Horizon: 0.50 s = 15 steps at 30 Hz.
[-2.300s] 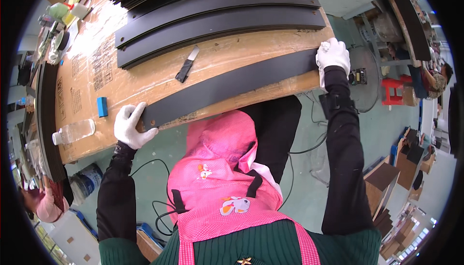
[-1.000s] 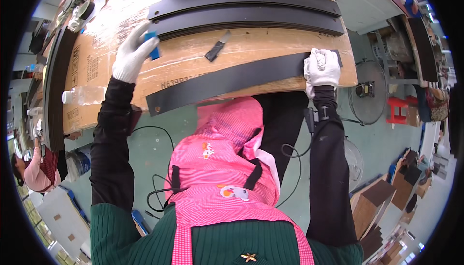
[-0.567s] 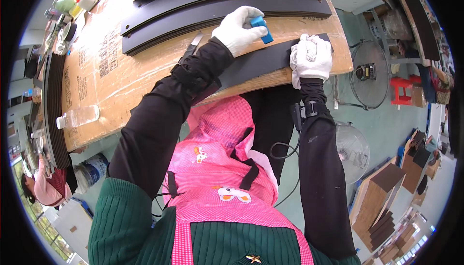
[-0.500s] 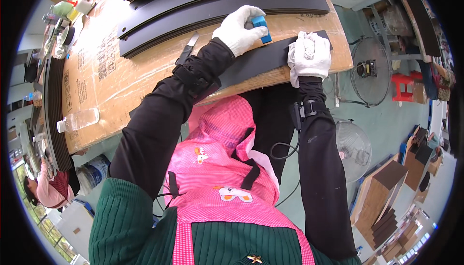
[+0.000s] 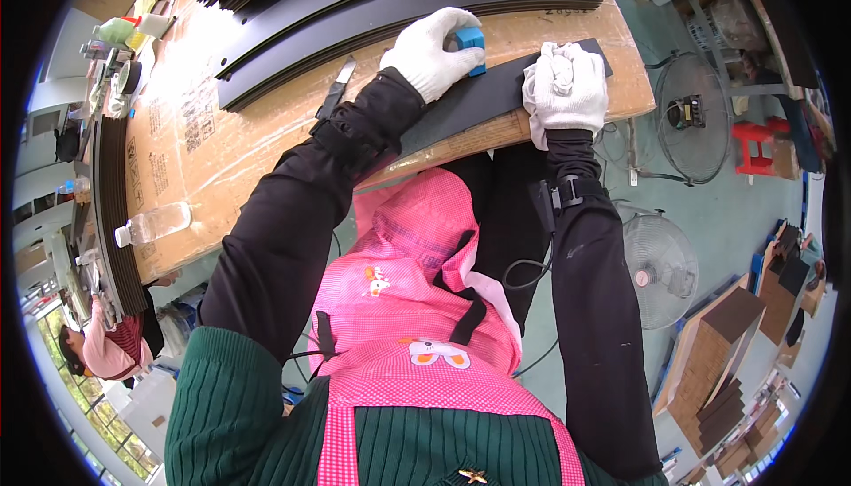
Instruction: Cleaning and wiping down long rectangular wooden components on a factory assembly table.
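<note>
My left hand [image 5: 432,56], in a white glove, is closed round a small blue block [image 5: 470,43] whose kind I cannot make out. The block is at the far edge of a long flat black board [image 5: 483,96], which lies along the table's near edge. Whether block and board touch is unclear. Near the board's right end my right hand [image 5: 566,89], also gloved in white, rests with its fingers curled into a fist. A crumpled white shape shows at those fingers; cloth and glove cannot be told apart there.
Stacks of long black boards [image 5: 399,25] lie at the table's far side. A knife [image 5: 337,85] lies left of my left hand, and a clear bottle [image 5: 158,223] farther left. Floor fans [image 5: 660,271] and a red stool [image 5: 753,149] stand to the right. Another person [image 5: 111,344] is at far left.
My left hand has shifted slightly left along the board with the blue block, which is turned a little. My right hand stays near the board's right end. The whole view has tilted slightly.
</note>
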### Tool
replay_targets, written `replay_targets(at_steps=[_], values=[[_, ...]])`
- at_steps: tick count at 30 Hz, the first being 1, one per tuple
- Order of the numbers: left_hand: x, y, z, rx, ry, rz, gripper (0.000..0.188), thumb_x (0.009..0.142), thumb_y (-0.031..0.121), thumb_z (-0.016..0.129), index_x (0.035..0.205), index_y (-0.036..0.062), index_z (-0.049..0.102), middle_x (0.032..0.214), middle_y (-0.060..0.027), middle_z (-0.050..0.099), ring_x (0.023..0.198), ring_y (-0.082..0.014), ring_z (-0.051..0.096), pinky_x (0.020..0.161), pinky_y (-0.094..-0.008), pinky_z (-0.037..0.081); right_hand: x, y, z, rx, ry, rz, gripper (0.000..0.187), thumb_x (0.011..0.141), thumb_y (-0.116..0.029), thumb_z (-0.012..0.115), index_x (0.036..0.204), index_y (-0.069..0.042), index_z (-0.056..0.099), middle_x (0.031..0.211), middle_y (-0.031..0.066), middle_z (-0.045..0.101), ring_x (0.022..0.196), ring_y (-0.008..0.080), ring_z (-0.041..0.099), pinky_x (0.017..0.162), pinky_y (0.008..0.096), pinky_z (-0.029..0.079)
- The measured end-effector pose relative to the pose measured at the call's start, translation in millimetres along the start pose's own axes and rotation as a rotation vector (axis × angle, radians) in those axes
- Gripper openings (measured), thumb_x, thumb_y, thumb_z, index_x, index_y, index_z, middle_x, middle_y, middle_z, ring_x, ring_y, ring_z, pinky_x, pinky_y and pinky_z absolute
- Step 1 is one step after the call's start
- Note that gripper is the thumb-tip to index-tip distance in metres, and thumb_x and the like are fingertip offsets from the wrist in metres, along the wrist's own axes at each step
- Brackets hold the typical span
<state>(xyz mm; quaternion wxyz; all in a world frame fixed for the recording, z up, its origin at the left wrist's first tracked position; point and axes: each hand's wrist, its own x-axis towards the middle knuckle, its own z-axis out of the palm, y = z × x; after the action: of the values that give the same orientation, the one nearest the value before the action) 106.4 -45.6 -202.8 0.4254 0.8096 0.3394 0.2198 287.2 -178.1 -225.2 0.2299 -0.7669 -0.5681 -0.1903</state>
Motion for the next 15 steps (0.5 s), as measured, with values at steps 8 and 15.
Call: replay_targets(at_steps=[8,15], values=[[0,6,-14,0.011,0.007,-0.062,0.042,0.087,0.019,0.078,0.125,0.0064,0.067,0.108,-0.0059,0.073,0.09,-0.0152,0.069,0.086,-0.0314,0.058,2,-4,-4,0.084,0.166,0.034,0.015,0.09,-0.02,0.075,0.085,-0.009,0.067,0.086,0.0046,0.067,0.086,0.0262,0.063,0.08,0.0367,0.053],[3,1,0,0.118,0.025,0.004,0.042,0.087,0.023,0.078,0.124,0.0062,0.067,0.103,-0.0066,0.073,0.088,-0.015,0.068,0.084,-0.0304,0.057,-1,1,2,0.131,0.012,0.08,0.023,0.092,-0.03,0.06,0.101,-0.012,0.069,0.101,0.0074,0.065,0.1,0.0299,0.058,0.092,0.0413,0.049]])
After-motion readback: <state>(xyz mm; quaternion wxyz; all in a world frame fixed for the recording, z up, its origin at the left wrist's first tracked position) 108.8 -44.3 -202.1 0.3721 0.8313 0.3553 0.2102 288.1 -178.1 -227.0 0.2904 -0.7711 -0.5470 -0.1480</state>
